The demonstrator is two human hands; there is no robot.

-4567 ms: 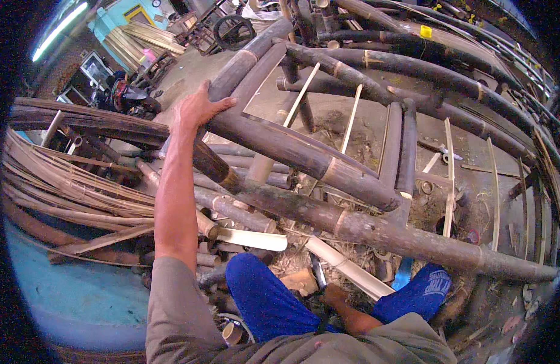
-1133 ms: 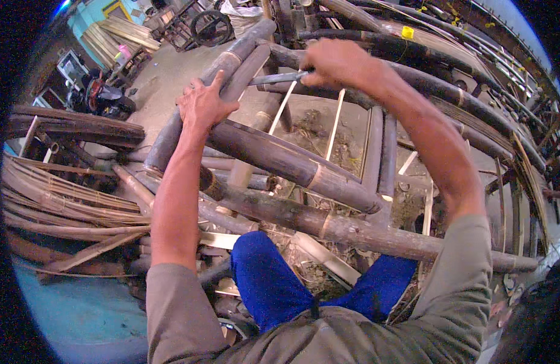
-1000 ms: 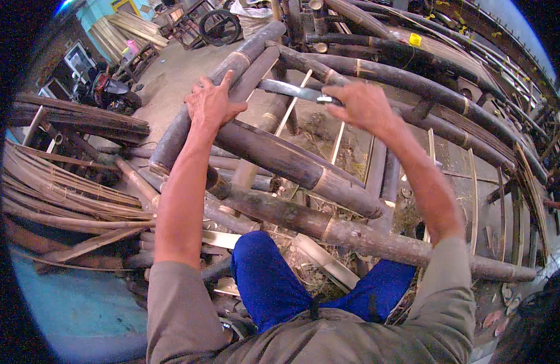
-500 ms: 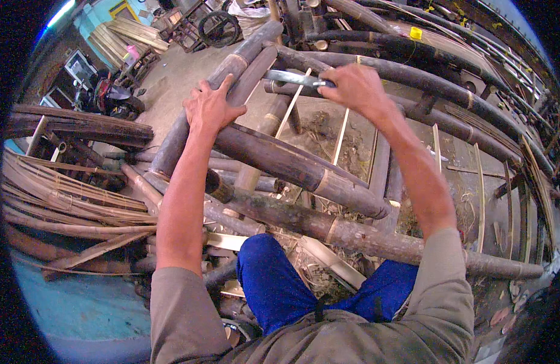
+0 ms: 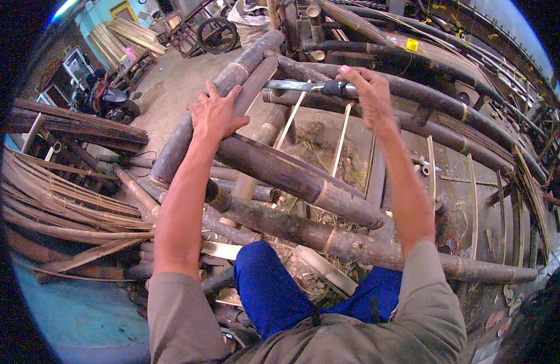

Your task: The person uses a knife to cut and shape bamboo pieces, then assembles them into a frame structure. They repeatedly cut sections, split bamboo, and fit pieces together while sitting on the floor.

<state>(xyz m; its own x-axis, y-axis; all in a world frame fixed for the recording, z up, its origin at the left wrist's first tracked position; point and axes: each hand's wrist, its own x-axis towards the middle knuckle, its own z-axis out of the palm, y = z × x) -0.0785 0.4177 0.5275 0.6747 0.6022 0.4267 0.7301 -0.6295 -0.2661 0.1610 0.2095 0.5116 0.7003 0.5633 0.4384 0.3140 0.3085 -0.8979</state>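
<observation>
My left hand (image 5: 214,113) lies flat with fingers spread on a thick dark bamboo pole (image 5: 280,173) that slants across a bamboo frame. My right hand (image 5: 368,90) is closed around the dark handle of a long knife (image 5: 298,85), whose grey blade points left over another dark pole (image 5: 413,124). Thin pale slats (image 5: 342,136) run under the knife. My knees in blue trousers (image 5: 264,288) sit below a lower brown pole (image 5: 352,246).
A bundle of thin bamboo strips (image 5: 55,200) and stacked poles (image 5: 80,127) lie at the left. A motorbike (image 5: 107,100) and a wheel (image 5: 216,33) stand at the back. More curved poles (image 5: 474,60) and a yellow cup (image 5: 412,44) fill the right.
My right hand came up from beside my knee with the knife and now holds it over the far pole, shifted slightly left and higher. My left hand stays on the pole.
</observation>
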